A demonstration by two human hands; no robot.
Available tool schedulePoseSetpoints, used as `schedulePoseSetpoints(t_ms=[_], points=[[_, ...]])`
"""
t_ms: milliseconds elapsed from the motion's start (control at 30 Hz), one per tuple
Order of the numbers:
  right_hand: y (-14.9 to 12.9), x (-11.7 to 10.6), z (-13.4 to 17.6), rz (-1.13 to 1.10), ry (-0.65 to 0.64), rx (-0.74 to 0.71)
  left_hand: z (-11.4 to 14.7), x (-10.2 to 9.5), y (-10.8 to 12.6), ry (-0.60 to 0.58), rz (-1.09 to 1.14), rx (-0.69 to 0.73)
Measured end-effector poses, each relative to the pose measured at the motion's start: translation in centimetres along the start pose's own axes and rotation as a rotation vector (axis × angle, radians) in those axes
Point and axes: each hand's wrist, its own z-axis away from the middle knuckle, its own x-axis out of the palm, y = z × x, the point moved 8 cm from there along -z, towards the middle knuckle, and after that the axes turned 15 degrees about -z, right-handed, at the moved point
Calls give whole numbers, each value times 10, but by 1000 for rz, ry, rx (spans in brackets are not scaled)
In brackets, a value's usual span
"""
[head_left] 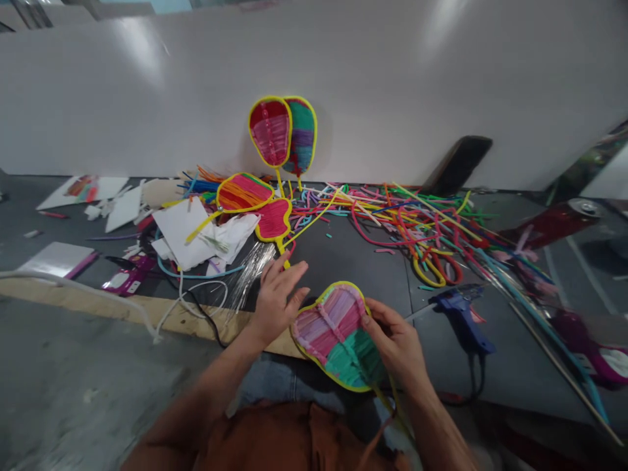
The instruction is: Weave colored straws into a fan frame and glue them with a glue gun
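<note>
Gripped at its right edge by my right hand (400, 347) is a yellow-rimmed pipe-cleaner fan (338, 337), pink and lilac above, green below. It is tilted over my lap at the table's front edge. My left hand (280, 301) hovers at the fan's upper left with its fingers spread, holding nothing. Just beyond those fingers lies a smaller pink fan (273, 219) with a yellow handle. An orange and red fan (245, 193) lies beside it. Farther back, a red and pink fan (271, 131) and a green and purple fan (301, 134) lean upright against the white panel.
Many coloured pipe cleaners (373, 209) spread along the back. At right are a blue glue gun (461, 317), scissors (436, 268), a red can (559, 222) and a dark phone-like slab (461, 163). White paper scraps (186, 226) and a white cable (142, 311) lie left.
</note>
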Motion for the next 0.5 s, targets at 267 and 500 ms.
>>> schedulePoseSetpoints(t_ms=[267,500], points=[[-19,22,-2,37,-101,-45,-16,38,37,-382,42,129],[-26,35,-2,117,-172,-87,-32,62,42,-646,-10,250]])
